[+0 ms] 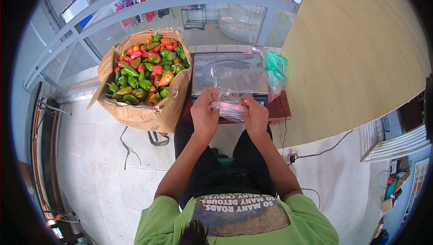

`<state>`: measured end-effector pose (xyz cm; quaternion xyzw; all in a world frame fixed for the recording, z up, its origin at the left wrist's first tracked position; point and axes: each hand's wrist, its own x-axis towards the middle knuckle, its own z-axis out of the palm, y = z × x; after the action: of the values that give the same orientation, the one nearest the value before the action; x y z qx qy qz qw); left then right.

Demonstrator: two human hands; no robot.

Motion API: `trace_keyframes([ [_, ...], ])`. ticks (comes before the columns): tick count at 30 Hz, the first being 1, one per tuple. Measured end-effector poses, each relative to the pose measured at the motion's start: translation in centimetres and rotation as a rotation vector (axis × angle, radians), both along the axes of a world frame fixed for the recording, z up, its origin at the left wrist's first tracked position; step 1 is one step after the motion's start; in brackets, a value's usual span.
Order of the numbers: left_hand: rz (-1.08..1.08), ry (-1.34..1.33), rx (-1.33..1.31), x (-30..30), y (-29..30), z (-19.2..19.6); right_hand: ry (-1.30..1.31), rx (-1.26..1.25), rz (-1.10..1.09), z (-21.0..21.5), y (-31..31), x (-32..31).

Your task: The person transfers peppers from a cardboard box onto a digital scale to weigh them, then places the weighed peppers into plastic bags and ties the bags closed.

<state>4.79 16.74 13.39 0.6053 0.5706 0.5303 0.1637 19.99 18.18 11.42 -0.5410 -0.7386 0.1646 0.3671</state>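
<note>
Between my two hands a clear plastic bag (230, 109) is bunched up, its upper part spreading over a weighing scale (209, 62) with a flat metal top. My left hand (206, 113) pinches the bag's left side. On its right side my right hand (255, 116) has its fingers closed on the plastic. The bag looks empty. To the left stands a large open cardboard box (149, 115) full of red, green and orange peppers (142, 71).
The scale rests on a dark red low table (280, 109). Pink and green plastic bags (276, 71) lie at its right. A large wooden board (343, 64) fills the right side. A grey railing (180, 2) runs behind. A cable with a plug (293, 158) lies on the tiled floor.
</note>
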Motion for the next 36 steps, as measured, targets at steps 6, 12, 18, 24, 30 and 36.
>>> trace_keyframes([
  [6, 0.097, 0.114, 0.025, -0.7, 1.4, -2.2, 0.378, 0.036, 0.035, 0.3, 0.9, 1.0],
  [12, 0.004, 0.065, -0.044, -1.2, 1.9, -3.9, 1.263, -0.738, 0.375, 0.7, 0.0, 1.7],
  [18, -0.439, -0.900, -0.155, -2.3, 2.2, -3.3, 0.945, -0.640, 0.475, 0.4, -0.1, 2.9],
  [24, -0.506, -1.059, -0.204, -0.7, 0.3, -2.2, 0.811, -0.289, 0.189, -0.4, 2.6, 2.1],
  [30, -0.486, -0.679, -0.158, -0.8, -1.1, -0.3, 0.725, 0.047, -0.098, 0.1, 3.3, 0.7],
  [36, 0.045, -0.405, 0.089, -0.6, 1.1, -2.0, 0.430, 0.078, -0.081, 1.4, 0.1, -0.8],
])
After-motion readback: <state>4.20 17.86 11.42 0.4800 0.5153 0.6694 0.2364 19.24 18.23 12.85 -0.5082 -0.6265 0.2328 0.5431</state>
